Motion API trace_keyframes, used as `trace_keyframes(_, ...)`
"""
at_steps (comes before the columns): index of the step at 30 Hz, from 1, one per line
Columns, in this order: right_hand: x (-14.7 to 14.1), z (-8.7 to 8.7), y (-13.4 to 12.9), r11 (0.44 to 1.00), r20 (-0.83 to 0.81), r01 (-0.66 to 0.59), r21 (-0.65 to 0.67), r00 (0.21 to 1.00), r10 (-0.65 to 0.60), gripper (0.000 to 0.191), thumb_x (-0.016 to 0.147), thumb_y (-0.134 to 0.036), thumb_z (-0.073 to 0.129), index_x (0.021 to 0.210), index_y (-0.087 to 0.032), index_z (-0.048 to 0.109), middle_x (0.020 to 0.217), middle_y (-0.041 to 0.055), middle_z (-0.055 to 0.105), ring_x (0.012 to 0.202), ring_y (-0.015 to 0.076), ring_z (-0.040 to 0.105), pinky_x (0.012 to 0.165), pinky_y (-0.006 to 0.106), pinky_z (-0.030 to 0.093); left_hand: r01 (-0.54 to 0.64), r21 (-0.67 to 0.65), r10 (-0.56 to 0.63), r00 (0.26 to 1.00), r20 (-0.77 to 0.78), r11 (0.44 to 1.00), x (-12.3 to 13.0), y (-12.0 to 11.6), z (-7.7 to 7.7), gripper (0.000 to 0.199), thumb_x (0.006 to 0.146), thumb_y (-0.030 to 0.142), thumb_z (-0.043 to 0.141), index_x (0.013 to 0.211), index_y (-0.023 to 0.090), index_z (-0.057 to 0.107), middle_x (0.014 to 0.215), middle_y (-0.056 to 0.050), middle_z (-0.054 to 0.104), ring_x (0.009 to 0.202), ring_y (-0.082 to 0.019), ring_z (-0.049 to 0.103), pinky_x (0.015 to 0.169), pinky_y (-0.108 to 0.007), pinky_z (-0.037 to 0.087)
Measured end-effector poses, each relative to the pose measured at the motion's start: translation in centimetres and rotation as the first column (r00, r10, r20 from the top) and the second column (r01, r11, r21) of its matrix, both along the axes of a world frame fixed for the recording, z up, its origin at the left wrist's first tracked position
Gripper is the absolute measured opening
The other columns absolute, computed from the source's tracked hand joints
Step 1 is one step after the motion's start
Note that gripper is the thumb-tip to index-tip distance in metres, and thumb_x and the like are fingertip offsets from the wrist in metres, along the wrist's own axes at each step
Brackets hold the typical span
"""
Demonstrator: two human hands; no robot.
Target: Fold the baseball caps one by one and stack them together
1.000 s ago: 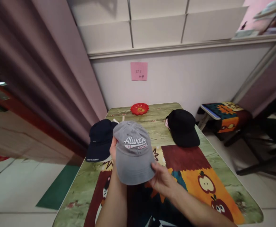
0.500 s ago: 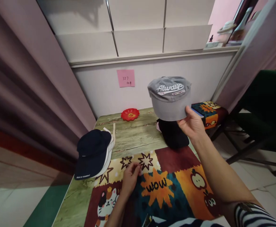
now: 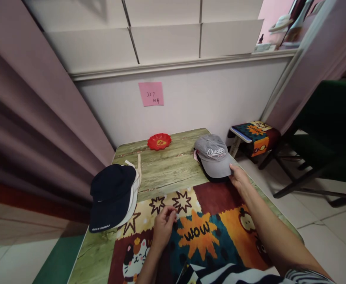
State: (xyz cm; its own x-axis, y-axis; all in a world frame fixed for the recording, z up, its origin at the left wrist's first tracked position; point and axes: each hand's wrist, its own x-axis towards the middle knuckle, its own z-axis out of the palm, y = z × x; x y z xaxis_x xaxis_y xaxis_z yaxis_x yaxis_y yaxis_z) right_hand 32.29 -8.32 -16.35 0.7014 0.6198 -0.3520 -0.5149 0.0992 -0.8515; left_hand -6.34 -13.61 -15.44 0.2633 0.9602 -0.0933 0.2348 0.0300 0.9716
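Note:
A grey cap (image 3: 214,156) with "Always" lettering sits on top of a black cap (image 3: 217,179) at the right side of the table; pink shows under its left edge. The grey cap's brim is pinched at its right edge by my right hand (image 3: 238,177). Over the patterned mat (image 3: 202,232) rests my left hand (image 3: 164,221), fingers curled with thumb and fingertips together; whether anything is between them is too small to tell. On the left, a navy cap (image 3: 112,195) lies over white headwear (image 3: 133,197) with loose straps.
A red scalloped dish (image 3: 159,141) stands near the table's back edge (image 3: 184,131). Behind it, a pink note (image 3: 151,94) is on the white wall. A small covered stool (image 3: 255,134) and a dark green chair (image 3: 323,130) stand to the right. Curtains hang on both sides.
My right hand has lowered the grey cap from the air onto the black cap and still grips its brim. My left hand stays over the mat. The view has shifted slightly.

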Motion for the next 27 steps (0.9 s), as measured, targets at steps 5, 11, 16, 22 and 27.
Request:
trace_keyframes(5, 1.2, 0.6, 1.2, 0.999, 0.048, 0.027, -0.045, 0.999, -0.025, 0.01, 0.073, -0.018, 0.071, 0.077, -0.02, 0.061, 0.069, 0.0006, 0.069, 0.065, 0.0154, 0.067, 0.064, 0.027, 0.061, 0.022, 0.009, -0.022, 1.0, -0.001, 1.0, -0.2, 0.1, -0.7, 0.029, 0.089, 0.048, 0.059, 0.089, 0.02, 0.063, 0.074, 0.0, 0.063, 0.067, -0.018, 0.061, 0.067, -0.029, 0.048)
trace_keyframes(11, 0.8, 0.0, -0.9, 0.967, 0.279, 0.132, -0.217, 0.958, -0.069, 0.026, 0.067, -0.028, 0.075, 0.089, -0.018, 0.065, 0.095, 0.0096, 0.071, 0.096, 0.0273, 0.067, 0.083, 0.04, 0.058, 0.03, 0.006, -0.03, 1.0, 0.001, 1.0, -0.2, 0.0, -0.5, 0.027, 0.09, 0.045, 0.059, 0.09, 0.019, 0.063, 0.075, -0.001, 0.062, 0.066, -0.017, 0.061, 0.066, -0.028, 0.047)
trace_keyframes(16, -0.7, 1.0, -1.7, 0.916, 0.846, 0.315, -0.249, 0.53, 0.048, 0.083, 0.074, -0.051, 0.07, 0.141, -0.009, 0.047, 0.155, 0.0263, 0.035, 0.145, 0.0405, 0.03, 0.115, 0.058, 0.028, 0.03, 0.008, -0.03, 0.999, 0.012, 1.0, -0.2, 0.0, -0.7, 0.024, 0.089, 0.043, 0.059, 0.089, 0.019, 0.063, 0.075, -0.001, 0.063, 0.065, -0.017, 0.061, 0.065, -0.028, 0.048)
trace_keyframes(22, -4.4, 1.4, 0.6, 0.859, 0.925, 0.342, -0.381, 0.154, 0.348, 0.122, 0.071, -0.079, 0.061, 0.158, -0.007, 0.014, 0.156, 0.0311, 0.032, 0.144, 0.0444, 0.03, 0.112, 0.061, 0.027, 0.025, 0.004, -0.026, 1.0, 0.013, 1.0, 0.0, -0.1, -0.9, 0.022, 0.09, 0.041, 0.058, 0.089, 0.019, 0.062, 0.075, -0.001, 0.063, 0.065, -0.016, 0.061, 0.065, -0.027, 0.049)
trace_keyframes(27, -5.2, 0.2, 1.0, 0.772, 0.842, 0.342, -0.537, 0.163, 0.514, 0.126, 0.068, -0.079, 0.065, 0.157, -0.007, 0.014, 0.152, 0.0322, 0.037, 0.139, 0.0465, 0.037, 0.107, 0.061, 0.034, 0.011, -0.02, -0.01, 0.999, 0.03, 1.0, 0.0, -0.5, -0.6, 0.02, 0.09, 0.037, 0.057, 0.087, 0.018, 0.063, 0.075, -0.001, 0.062, 0.064, -0.015, 0.06, 0.063, -0.026, 0.048)
